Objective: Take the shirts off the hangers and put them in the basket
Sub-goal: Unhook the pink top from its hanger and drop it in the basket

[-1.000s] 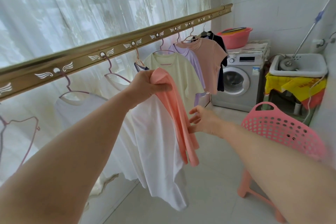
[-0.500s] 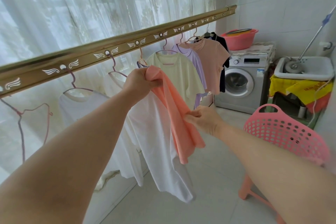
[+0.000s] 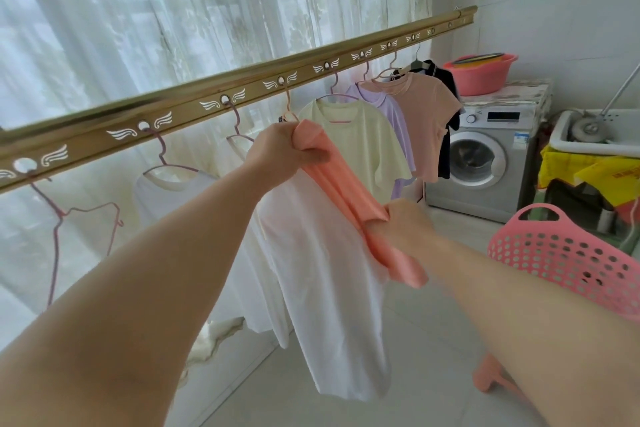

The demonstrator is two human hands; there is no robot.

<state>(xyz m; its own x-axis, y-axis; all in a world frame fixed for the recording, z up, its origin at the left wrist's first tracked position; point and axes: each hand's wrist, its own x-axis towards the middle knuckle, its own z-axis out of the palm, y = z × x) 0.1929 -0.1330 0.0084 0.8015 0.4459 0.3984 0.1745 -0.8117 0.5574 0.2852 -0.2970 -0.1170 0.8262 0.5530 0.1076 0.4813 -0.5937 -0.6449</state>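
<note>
As left grip (image 3: 284,152) and right grip (image 3: 407,229) clench the salmon fabric shirt (image 3: 341,191), advise bundling its tail before the pink perforated plastic basket (image 3: 568,262).

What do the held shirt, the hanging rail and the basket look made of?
Coral shirt: thin, soft knit fabric, probably cotton jersey; it bunches and drapes between left hand and right hand.
Hanging rail: metal, likely aluminium, glossy gold finish, bright reflections, punched holes.
Basket: moulded pink plastic, fairly matte, regular round perforations.
</note>
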